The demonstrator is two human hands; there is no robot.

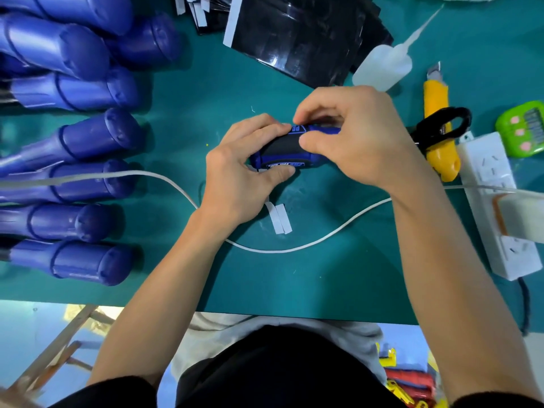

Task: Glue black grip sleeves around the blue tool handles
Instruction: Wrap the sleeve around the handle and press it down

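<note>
One blue tool handle lies crosswise at the middle of the green worktop, held in both hands, with a black sleeve wrapped about its waist. The left hand has a closed grip on the butt end, its fingers curled over the top and its thumb pressed against the near side. The right hand pinches the handle at the sleeve's edge, thumb in front and fingertips behind.

Bare blue handles lie in a row at nine o'clock. Black sheets lie at twelve, and a glue bottle at one. At three o'clock a yellow knife lies under black scissors. Two white strips lie at six, just beyond a white cable.
</note>
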